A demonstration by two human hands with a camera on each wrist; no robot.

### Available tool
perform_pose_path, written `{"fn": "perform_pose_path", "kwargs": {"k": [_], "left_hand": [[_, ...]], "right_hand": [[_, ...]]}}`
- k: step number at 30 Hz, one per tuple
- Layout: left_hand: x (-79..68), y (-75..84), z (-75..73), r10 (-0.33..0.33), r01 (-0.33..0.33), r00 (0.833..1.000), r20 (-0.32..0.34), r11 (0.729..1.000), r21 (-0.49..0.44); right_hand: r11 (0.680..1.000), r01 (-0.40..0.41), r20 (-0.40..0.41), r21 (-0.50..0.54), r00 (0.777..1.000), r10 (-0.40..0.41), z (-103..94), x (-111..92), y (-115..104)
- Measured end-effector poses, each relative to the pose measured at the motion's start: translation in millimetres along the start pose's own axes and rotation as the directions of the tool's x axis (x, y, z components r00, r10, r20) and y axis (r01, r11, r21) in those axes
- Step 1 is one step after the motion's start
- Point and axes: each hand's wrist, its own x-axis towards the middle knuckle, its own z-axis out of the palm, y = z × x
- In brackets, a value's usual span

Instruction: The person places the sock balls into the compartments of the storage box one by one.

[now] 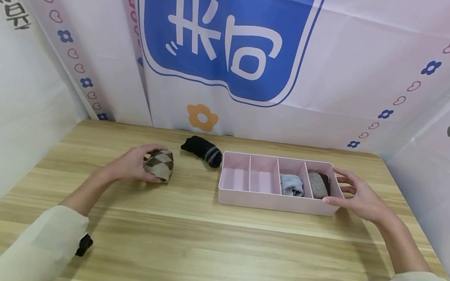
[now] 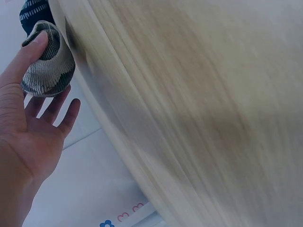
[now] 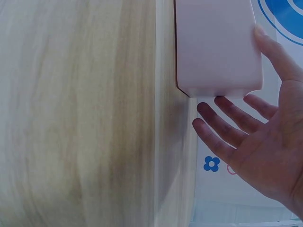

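Note:
My left hand (image 1: 135,164) holds a rolled argyle sock (image 1: 159,166) in brown and beige, at the left of the table. In the left wrist view, the thumb lies over the sock roll (image 2: 49,71) and some fingers are partly hidden behind it. A pink divided storage box (image 1: 276,203) stands right of centre. At its right end is my right hand (image 1: 360,196), thumb on the front corner of the rim and loosely bent fingers against the end wall. A light blue sock (image 1: 292,185) and a grey-brown sock (image 1: 319,186) lie in the two right compartments.
A rolled black sock (image 1: 202,150) with pale stripes lies on the wooden table (image 1: 202,251), close to the box's left end. Behind the table hangs a printed white cloth (image 1: 335,79), with more cloth at both sides.

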Motion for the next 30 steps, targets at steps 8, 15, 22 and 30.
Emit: {"fn": "perform_pose_path", "kwargs": {"k": [8, 15, 22, 30], "left_hand": [[8.7, 11.6, 2.2, -0.025, 0.025, 1.000, 0.000, 0.998, -0.054], [16.6, 25.3, 5.7, -0.057, 0.057, 0.998, -0.001, 0.994, -0.092], [30.1, 45.0, 10.8, -0.073, 0.069, 0.997, -0.018, 0.984, -0.162], [48.8, 65.2, 18.7, -0.038, 0.024, 0.998, -0.058, 0.973, -0.231]], "right_hand": [[1.000, -0.003, -0.001, 0.003, 1.000, 0.003, -0.3, -1, -1], [1.000, 0.002, 0.000, -0.009, 1.000, -0.002, -0.1, 0, 0], [1.000, 0.001, -0.004, -0.007, 1.000, -0.001, -0.2, 0, 1], [1.000, 0.005, -0.005, -0.010, 1.000, -0.005, -0.4, -1, 0]]}}
